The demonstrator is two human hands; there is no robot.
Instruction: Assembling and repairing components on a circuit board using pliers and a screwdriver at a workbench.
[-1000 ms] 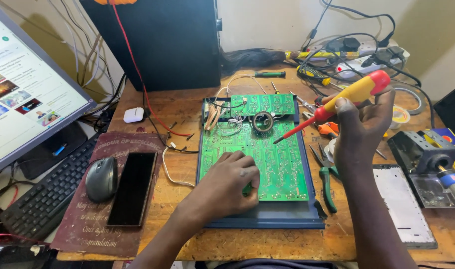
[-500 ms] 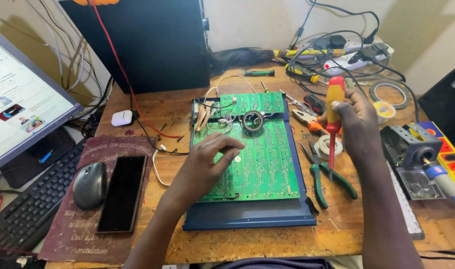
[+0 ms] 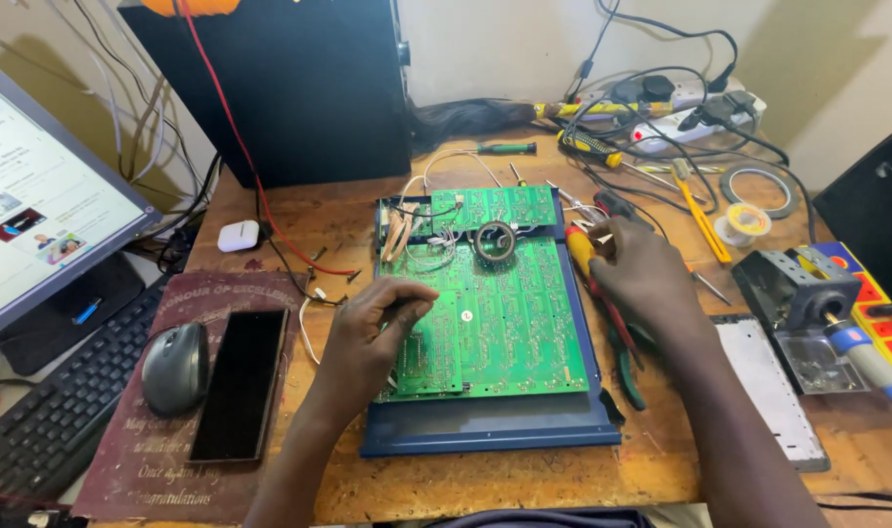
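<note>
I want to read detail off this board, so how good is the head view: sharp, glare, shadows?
Head view: the green circuit board is sharp and evenly lit; the monitor at left is washed out bright; soft shadows fall on the wall behind the black case; the left hand and right hand show no motion blur.

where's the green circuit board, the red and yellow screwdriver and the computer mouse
green circuit board [image 3: 509, 323], head view, bare middle of the board
red and yellow screwdriver [image 3: 581, 249], head view, yellow handle above the right hand
computer mouse [image 3: 175, 367], head view, top of its grey shell
</note>
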